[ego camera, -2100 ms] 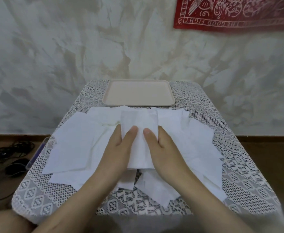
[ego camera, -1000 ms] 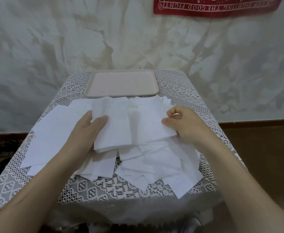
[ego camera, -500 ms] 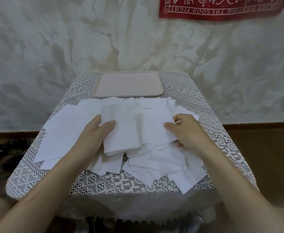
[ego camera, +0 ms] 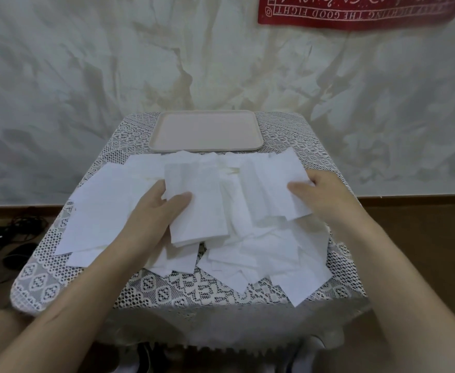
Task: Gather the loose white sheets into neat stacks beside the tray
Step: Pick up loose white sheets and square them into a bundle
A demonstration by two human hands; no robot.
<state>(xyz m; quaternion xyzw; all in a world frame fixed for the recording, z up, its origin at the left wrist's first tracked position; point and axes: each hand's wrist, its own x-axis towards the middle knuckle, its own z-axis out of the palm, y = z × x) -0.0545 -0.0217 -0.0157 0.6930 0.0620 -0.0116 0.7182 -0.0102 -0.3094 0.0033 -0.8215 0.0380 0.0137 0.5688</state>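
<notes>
- The loose white paper sheets (ego camera: 261, 251) are lying in a messy, overlapping heap across the middle of the worktop (ego camera: 183, 289). The heap is just in front of the tray, and the farthest sheets are reaching its near rim.
- The sheets are thin, rectangular and soft-looking. Some are showing a fine embossed grain and some are creased. They are overlapping too much for an exact count.
- The left hand (ego camera: 156, 211) is gripping one small stack of white sheets (ego camera: 196, 203), with the thumb lying on top and the fingers going underneath.
- The right hand (ego camera: 320, 195) is pinching the right edge of a tilted white sheet (ego camera: 277, 184) on the heap.
- One pale beige rectangular tray (ego camera: 207, 130), with rounded corners and a low rim, is sitting at the far end.
- A white lace cloth (ego camera: 59, 275) with open patterns is covering the worktop.
- One red printed cloth (ego camera: 355, 12) is hanging on the wall.
</notes>
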